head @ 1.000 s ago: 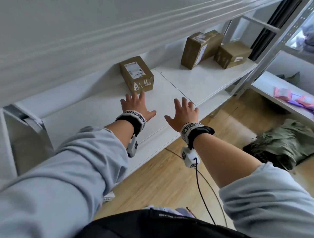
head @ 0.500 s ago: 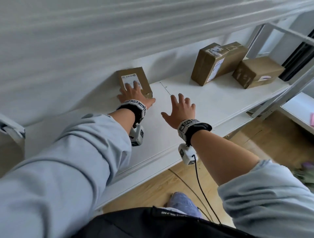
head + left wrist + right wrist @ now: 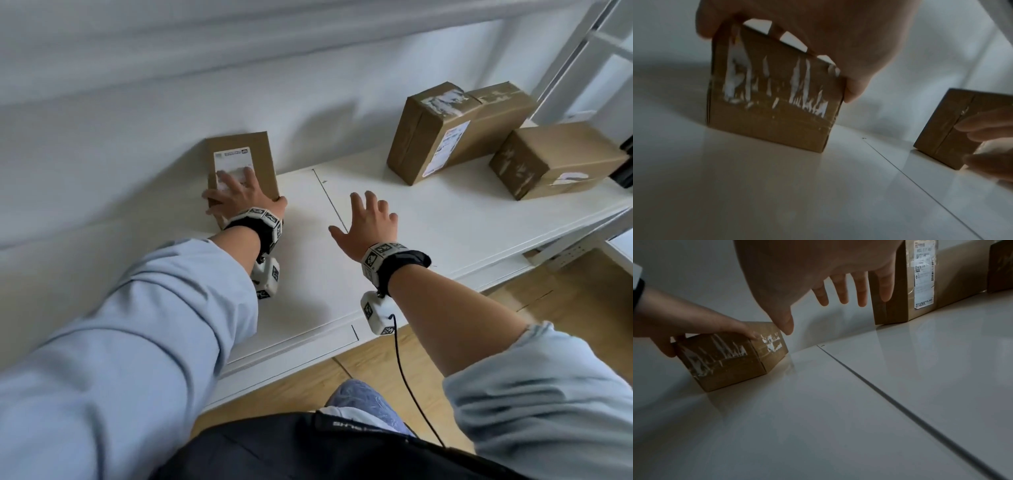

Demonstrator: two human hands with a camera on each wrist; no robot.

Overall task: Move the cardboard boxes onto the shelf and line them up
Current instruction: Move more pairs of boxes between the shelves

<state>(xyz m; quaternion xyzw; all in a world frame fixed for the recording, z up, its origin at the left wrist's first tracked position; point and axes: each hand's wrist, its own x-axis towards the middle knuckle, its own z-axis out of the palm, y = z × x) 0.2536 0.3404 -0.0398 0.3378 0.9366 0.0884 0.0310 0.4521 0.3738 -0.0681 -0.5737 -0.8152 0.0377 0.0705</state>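
Observation:
A small cardboard box point(image 3: 253, 154) with a white label stands on the white shelf point(image 3: 411, 233) near the back wall. My left hand point(image 3: 239, 195) lies over its top, with the thumb on its right side and the fingers curled over the far and left edges; the left wrist view shows this box point(image 3: 772, 105) gripped from above. My right hand point(image 3: 370, 222) hovers over the bare shelf to the right, fingers spread, holding nothing. A larger taped box point(image 3: 455, 130) and a third box point(image 3: 555, 157) stand at angles further right.
The wall runs right behind the boxes, and an upper shelf board hangs overhead. White metal uprights point(image 3: 575, 58) stand at the shelf's right end. Below the front edge lies wooden floor point(image 3: 548, 308). A black cable point(image 3: 404, 377) hangs from my right wrist.
My left hand has reached forward and closed over the small box, which it was short of a second ago. My right hand has moved forward over the shelf, still spread.

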